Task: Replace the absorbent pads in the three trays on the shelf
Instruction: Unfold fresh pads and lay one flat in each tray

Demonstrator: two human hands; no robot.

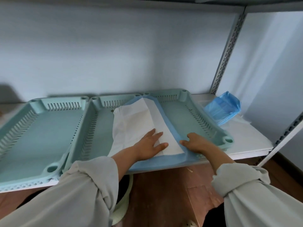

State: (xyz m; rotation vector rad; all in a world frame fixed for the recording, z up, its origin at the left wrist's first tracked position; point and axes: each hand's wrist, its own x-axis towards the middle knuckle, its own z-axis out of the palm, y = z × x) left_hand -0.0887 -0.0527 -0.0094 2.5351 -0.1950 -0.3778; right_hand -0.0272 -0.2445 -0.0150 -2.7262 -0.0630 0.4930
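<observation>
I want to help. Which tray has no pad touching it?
The left tray. The pad lies across the middle and right trays, under both hands.

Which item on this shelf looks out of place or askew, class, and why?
The absorbent pad is askew: half-unfolded, it straddles the middle tray and right tray and hangs over the shelf's front edge. The left hand presses it flat; the right hand pinches its blue border.
</observation>
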